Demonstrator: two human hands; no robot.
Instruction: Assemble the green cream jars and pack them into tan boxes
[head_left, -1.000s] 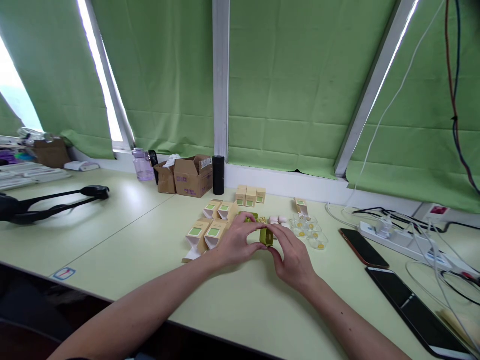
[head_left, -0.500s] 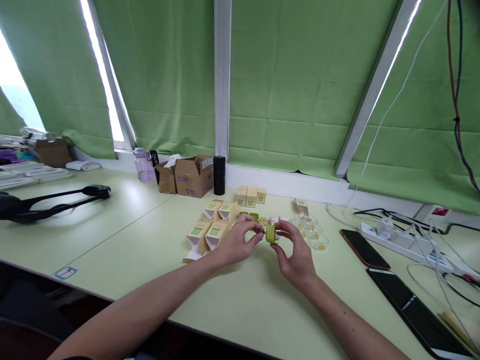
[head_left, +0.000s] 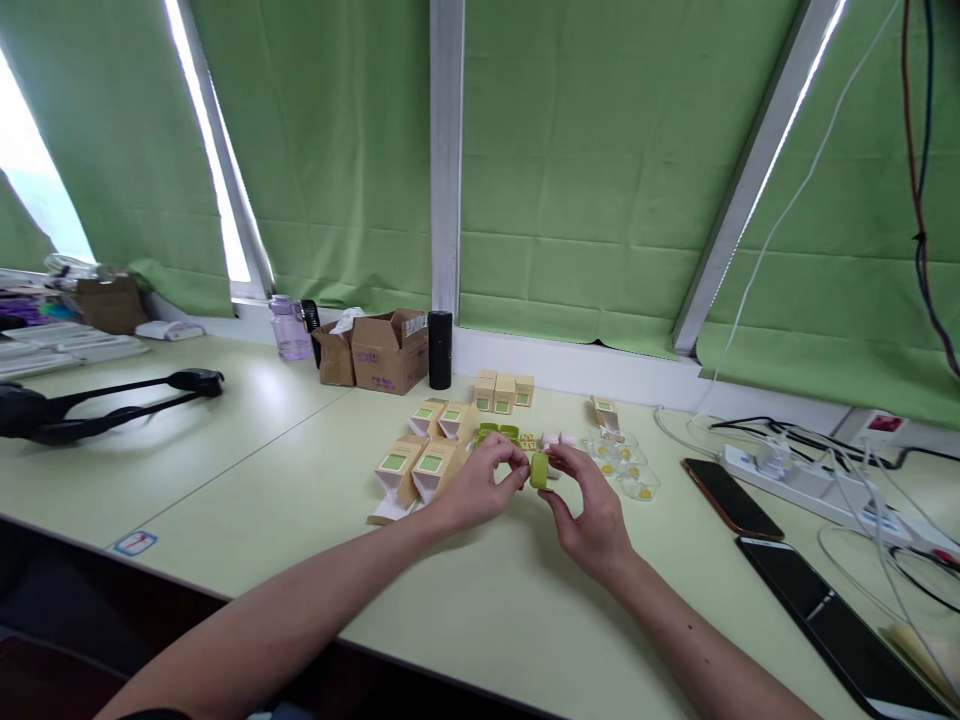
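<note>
Between the thumb and fingers of my right hand (head_left: 592,515) is a small green case (head_left: 539,471) with rounded edges, held above the table. Close by its left side, my left hand (head_left: 484,482) has thumb and forefinger pinched together; whatever is between them is too small to make out. Beyond my hands lie more green cases (head_left: 498,432), several small yellow pieces (head_left: 527,441) and whitish-pink pieces (head_left: 559,439). Clear plastic cups with yellow bits (head_left: 637,482) sit to the right. Left of my left hand stand several open cardboard boxes (head_left: 397,460) with green labels.
Closed small boxes (head_left: 504,392) stand at the back, near a black cylinder (head_left: 440,350) and a larger carton (head_left: 388,352). One open box (head_left: 606,415) is behind the cups. Phones (head_left: 731,497), a tablet (head_left: 832,620) and a power strip (head_left: 810,490) with cables line the right side.
The green case has turned slightly in my right hand and shifted a little left. My left hand stays pinched beside it.
</note>
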